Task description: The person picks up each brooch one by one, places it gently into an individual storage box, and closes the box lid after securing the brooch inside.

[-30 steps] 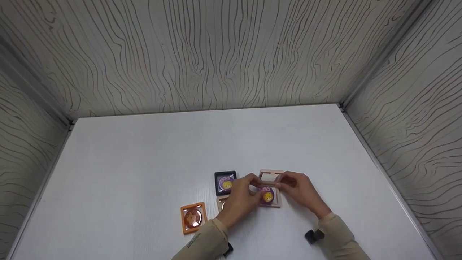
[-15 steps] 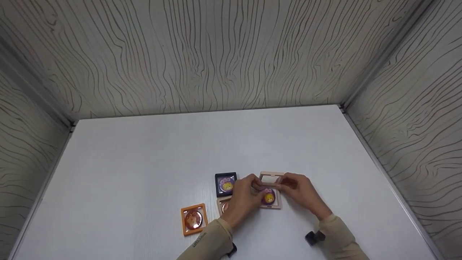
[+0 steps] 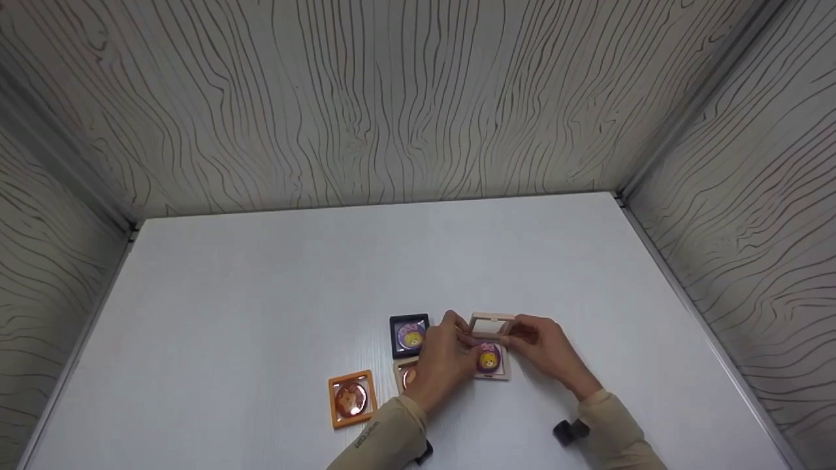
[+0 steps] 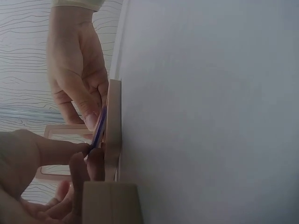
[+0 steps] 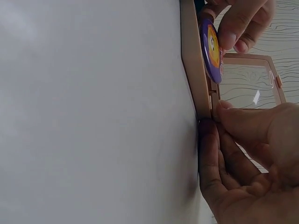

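Note:
In the head view, my left hand (image 3: pixel 444 365) pinches the edge of a round purple badge (image 3: pixel 488 358) with a yellow bear on it. That badge lies tilted over the base of a pale pink display frame (image 3: pixel 493 316), whose clear-windowed lid stands raised at the back. My right hand (image 3: pixel 548 349) grips the frame at its right side by the hinge. Seen from the right wrist, its thumb presses the inner edge while the fingers sit behind the base (image 5: pixel 191 56). The left wrist view shows the badge (image 4: pixel 98 128) edge-on between left thumb and fingers.
Left of the hands lie a black frame (image 3: pixel 394 336) with a similar bear badge and a beige frame (image 3: pixel 398 378), partly covered by the left hand. An orange frame (image 3: pixel 332 405) with a brown-orange badge lies nearer the front left. Patterned walls (image 3: pixel 392 98) enclose the white table (image 3: pixel 261 294).
The badge has shifted slightly to the right over the frame's base, with my left hand still pinching it. My right hand and the raised lid stay nearly in place.

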Available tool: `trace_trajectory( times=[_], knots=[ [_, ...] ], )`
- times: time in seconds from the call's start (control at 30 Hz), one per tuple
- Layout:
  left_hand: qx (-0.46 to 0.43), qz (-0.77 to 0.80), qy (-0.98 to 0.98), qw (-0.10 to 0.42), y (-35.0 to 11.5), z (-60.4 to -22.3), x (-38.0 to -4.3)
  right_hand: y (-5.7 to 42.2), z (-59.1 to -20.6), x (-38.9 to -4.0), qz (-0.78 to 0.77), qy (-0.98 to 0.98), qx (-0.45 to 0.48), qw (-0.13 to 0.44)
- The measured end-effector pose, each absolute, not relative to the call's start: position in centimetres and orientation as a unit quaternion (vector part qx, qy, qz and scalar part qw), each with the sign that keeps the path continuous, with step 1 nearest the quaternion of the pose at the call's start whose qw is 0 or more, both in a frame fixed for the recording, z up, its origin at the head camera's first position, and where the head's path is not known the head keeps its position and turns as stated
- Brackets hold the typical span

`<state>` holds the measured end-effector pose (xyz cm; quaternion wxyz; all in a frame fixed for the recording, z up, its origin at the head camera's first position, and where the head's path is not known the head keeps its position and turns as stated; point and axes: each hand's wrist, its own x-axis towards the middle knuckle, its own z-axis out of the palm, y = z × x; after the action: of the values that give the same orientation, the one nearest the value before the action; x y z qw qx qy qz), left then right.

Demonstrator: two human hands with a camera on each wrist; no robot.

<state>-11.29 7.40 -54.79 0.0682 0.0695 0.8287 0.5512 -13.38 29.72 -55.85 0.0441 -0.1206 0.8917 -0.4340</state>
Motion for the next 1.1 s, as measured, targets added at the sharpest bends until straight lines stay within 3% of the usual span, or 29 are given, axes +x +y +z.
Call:
trace_trajectory(
  times=[0.53,0.8,1.1],
  knots=[
    [0.072,0.541,0.834,0.082,7.08,-54.5,-11.47,29.34,-55.74,-13.76,-0.428,0.894,-0.12,0.052],
    [0.092,0.456,0.882,0.078,7.21,-53.93,-11.22,29.63,-55.73,-13.82,-0.434,0.891,-0.121,0.053],
    [0.122,0.389,0.907,0.11,7.94,-54.13,-11.24,30.33,-55.48,-13.97,-0.457,0.876,-0.138,0.068]
  ],
)
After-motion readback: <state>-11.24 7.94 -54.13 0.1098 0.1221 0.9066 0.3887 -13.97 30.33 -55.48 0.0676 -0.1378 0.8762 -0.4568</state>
